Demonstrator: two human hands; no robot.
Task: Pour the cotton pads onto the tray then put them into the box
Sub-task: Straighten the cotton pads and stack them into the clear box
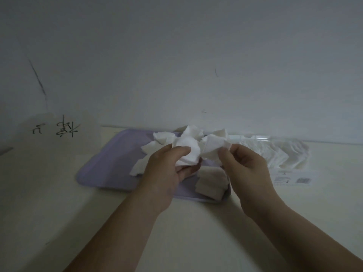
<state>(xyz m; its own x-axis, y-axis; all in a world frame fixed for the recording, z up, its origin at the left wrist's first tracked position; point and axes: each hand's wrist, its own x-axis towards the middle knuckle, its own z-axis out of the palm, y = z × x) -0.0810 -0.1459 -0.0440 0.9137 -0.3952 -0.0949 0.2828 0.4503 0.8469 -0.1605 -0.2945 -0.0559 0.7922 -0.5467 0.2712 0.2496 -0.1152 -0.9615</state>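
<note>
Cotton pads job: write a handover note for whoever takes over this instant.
The left hand grips a bunch of cotton pads above the tray. The right hand pinches pads at the bunch's right edge.
More pads lie loose on the tray, with a stack near its front right corner.
The clear box stands right of the tray, apparently with some pads inside.
Done: pouring. Left: put the held and remaining pads into the box.

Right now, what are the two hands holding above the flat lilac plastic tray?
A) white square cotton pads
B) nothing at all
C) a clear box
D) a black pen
A: the left hand and the right hand each grip white square cotton pads over the flat lilac plastic tray.
</note>
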